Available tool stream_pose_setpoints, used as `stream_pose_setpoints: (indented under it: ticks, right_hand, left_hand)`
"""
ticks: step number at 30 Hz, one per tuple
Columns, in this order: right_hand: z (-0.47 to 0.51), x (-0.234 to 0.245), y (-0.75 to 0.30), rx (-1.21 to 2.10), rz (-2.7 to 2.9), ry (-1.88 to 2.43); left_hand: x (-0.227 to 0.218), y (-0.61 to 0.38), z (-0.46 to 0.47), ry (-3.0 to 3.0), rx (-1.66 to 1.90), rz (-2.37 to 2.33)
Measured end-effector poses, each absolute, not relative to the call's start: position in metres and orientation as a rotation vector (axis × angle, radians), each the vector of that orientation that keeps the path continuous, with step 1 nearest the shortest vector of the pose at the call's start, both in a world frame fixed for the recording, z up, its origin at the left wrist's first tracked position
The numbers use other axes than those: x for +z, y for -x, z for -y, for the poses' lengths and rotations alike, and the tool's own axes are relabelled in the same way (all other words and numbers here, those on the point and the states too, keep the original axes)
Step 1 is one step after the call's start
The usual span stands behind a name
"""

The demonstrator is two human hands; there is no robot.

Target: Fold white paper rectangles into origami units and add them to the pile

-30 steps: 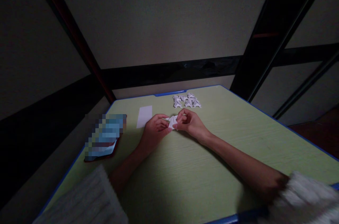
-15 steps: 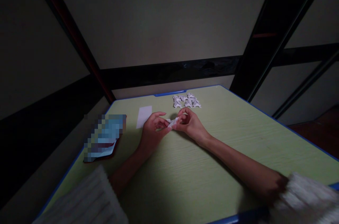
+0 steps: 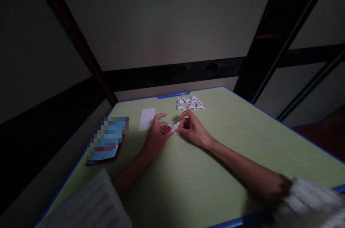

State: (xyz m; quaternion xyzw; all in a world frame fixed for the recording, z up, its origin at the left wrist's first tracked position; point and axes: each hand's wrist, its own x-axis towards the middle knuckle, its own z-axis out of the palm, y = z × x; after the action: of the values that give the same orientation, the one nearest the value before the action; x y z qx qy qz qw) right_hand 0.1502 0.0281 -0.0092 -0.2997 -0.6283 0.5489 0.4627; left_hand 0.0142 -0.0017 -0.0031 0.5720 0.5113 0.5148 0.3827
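Note:
Between my two hands, just above the middle of the table, is a small folded white paper piece (image 3: 174, 127) with pointed corners. My left hand (image 3: 157, 131) pinches its left side, thumb in front, with the index finger raised and curved apart. From the right, my right hand (image 3: 194, 130) grips the other side between thumb and fingertips. Part of the folded paper is hidden behind the fingers. Beyond my hands, several finished-looking folded paper shapes (image 3: 192, 104) stand in a group on the table. A flat white sheet of paper (image 3: 147, 118) lies behind my left hand.
The pale green table (image 3: 229, 123) has a blue edge and a blue handle (image 3: 174, 95) at the back. On the left lies a dark-edged flat object (image 3: 110, 141), its upper surface blurred out. Cabinet panels (image 3: 167, 23) rise directly behind the table.
The folded paper has turned in my fingers, so its creased, pointed face shows more. My fingers have shifted slightly around it; the other things stay put.

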Motion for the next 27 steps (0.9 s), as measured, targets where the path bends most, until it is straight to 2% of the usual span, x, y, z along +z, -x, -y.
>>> stream_pose_setpoints:
  ticks: [14,27]
  right_hand:
    - [-0.028,-0.009,-0.155,1.375,1.596,0.753]
    - [-0.024,0.003,-0.159,1.787,1.471,0.508]
  left_hand:
    - [-0.001,-0.013,0.0,-1.376,1.3,-1.192]
    - [0.0,-0.002,-0.003,-1.238,1.06,-0.857]
